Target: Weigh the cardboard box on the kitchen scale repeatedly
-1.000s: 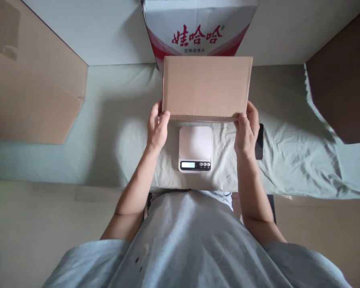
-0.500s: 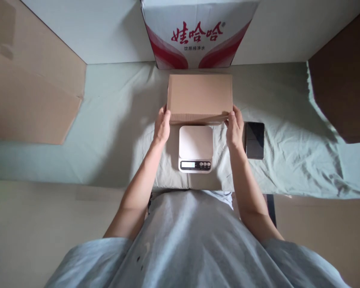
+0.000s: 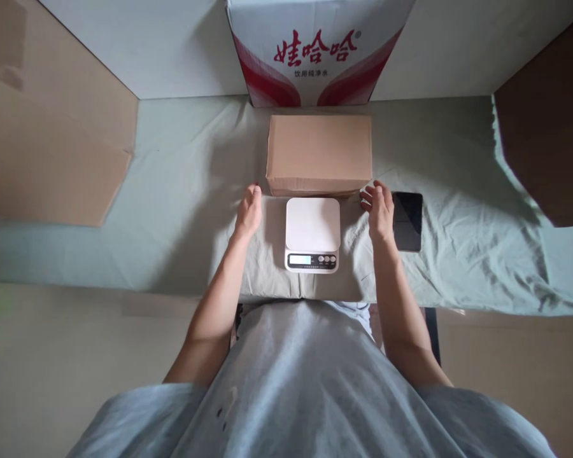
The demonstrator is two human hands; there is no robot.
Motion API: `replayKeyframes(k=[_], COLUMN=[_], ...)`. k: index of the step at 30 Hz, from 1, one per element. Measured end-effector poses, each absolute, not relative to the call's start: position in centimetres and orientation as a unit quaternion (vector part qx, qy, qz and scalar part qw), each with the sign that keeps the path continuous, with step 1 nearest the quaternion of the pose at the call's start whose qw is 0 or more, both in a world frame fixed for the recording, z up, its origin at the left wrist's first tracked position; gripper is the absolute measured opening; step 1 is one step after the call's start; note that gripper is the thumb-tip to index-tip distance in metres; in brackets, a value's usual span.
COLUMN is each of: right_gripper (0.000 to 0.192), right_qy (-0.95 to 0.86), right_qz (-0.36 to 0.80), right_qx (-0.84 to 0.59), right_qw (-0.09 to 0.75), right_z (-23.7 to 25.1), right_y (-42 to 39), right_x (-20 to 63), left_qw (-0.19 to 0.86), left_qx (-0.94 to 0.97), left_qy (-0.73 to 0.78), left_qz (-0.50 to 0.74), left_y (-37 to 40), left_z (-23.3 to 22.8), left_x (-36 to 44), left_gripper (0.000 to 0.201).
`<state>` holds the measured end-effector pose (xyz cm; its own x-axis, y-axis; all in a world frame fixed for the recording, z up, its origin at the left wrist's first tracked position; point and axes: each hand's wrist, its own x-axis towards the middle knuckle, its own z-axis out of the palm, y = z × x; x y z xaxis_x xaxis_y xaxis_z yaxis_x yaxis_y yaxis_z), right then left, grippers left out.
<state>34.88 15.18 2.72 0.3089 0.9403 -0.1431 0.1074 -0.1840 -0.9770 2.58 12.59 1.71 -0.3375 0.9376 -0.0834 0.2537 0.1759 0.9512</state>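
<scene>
A plain brown cardboard box point(image 3: 319, 152) lies flat on the pale green cloth point(image 3: 181, 191), just beyond a small white digital scale point(image 3: 312, 233). My left hand point(image 3: 248, 211) rests on the cloth left of the scale, a little short of the box's near left corner, holding nothing. My right hand point(image 3: 379, 208) lies right of the scale with its fingers loosely curled, fingertips close to the box's near right corner, also holding nothing. The scale's platform is bare and its display is lit.
A dark phone point(image 3: 407, 221) lies face up just right of my right hand. A white and red printed carton point(image 3: 319, 54) stands behind the brown box. Cardboard sheets stand at the left point(image 3: 52, 133) and far right point(image 3: 549, 133).
The brown box, held up in both hands a second ago, has come down onto the cloth behind the scale. Both hands have let go and drawn back slightly toward me.
</scene>
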Motion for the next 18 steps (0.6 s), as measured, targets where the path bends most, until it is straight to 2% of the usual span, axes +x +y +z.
replayKeyframes(k=[9, 18], right_gripper=[0.059, 0.062], right_qy=[-0.414, -0.429], right_qz=[0.417, 0.416], right_qx=[-0.641, -0.646], right_qw=[0.494, 0.475], right_z=[2.4, 2.9], right_y=[15.3, 15.6], right_x=[34.9, 34.9], left_qw=[0.37, 0.33], left_qx=[0.431, 0.47], left_qy=[0.687, 0.735], left_qz=[0.453, 0.359], left_y=[12.5, 12.3], left_z=[2.3, 4.5], left_x=[2.7, 3.4], left_gripper=[0.053, 0.045])
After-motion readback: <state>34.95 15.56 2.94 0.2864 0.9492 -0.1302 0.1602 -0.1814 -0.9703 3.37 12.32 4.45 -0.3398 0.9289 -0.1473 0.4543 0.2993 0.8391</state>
